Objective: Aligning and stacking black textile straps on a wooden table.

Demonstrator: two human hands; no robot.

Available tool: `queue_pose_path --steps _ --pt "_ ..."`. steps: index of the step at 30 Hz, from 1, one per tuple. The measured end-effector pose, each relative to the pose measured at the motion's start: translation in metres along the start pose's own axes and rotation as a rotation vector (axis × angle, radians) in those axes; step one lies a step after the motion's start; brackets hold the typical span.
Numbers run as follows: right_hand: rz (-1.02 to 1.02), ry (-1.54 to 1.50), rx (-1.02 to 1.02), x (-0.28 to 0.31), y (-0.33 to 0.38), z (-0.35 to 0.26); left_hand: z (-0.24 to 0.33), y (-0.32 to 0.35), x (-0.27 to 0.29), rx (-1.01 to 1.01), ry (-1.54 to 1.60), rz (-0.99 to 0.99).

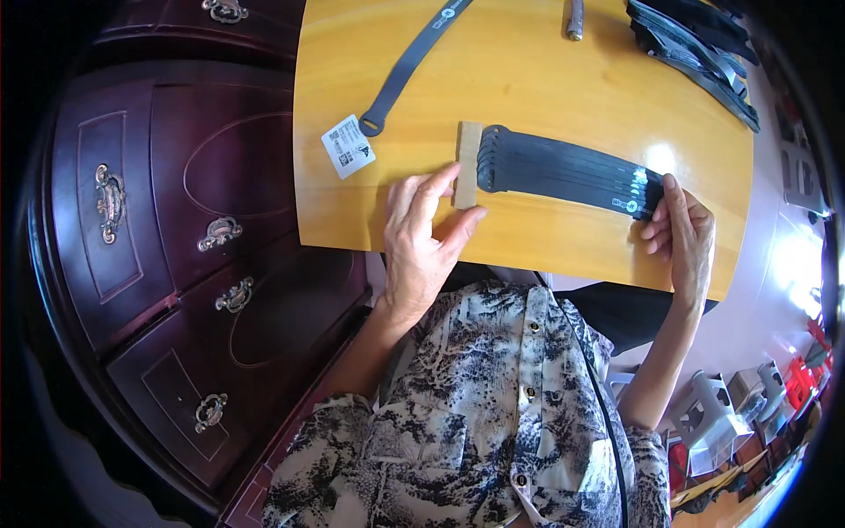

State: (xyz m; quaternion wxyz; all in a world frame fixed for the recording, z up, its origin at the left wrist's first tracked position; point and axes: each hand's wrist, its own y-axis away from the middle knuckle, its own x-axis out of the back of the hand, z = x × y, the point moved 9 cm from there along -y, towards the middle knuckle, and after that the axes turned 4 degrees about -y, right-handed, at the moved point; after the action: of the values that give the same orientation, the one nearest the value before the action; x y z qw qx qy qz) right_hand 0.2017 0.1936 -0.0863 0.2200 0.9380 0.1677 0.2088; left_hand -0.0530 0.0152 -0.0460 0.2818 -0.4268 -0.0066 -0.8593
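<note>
Nearest you, your left hand (421, 233) brackets the near part of the block (468, 148) between finger and thumb, in what looks like a light hold. Your right hand (691, 224) pinches the tail ends of the straps (563, 163), thumb on top. The straps lie flat on the counter (528, 97), layered and slightly fanned, their looped ends just beside the block's right edge. You seem to be squaring those loops against the block; the next move probably calls for a firm block, a steady pinch and a gentle push that evens the ends without splaying the layers. Farther off, a white tag (349, 147) lies by the loop of a single strap (414, 70), and toward the far edge are a slim rod (575, 19) and a dark bundle (691, 48).
</note>
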Motion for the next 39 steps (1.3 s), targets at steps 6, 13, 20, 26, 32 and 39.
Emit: queue_pose_path --steps 6,13,20,26,32,39 --pt "-0.005 -0.020 0.025 0.001 0.003 -0.004 0.001 -0.002 0.001 0.018 -0.008 -0.012" --pt "-0.007 -0.048 0.013 0.001 0.003 -0.001 0.001 0.000 0.000 0.023 -0.001 -0.010" --pt "-0.013 -0.092 0.020 0.010 0.009 0.002 0.006 -0.001 -0.003 0.053 0.011 -0.048" --pt "0.132 -0.057 0.256 0.032 0.038 -0.011 0.009 -0.002 -0.002 0.048 -0.023 -0.086" --pt "0.227 0.181 0.407 0.038 0.044 -0.017 0.007 0.001 -0.001 0.083 -0.031 -0.102" --pt "0.200 0.157 0.409 0.043 0.039 -0.024 0.010 0.003 0.004 0.014 -0.081 -0.061"
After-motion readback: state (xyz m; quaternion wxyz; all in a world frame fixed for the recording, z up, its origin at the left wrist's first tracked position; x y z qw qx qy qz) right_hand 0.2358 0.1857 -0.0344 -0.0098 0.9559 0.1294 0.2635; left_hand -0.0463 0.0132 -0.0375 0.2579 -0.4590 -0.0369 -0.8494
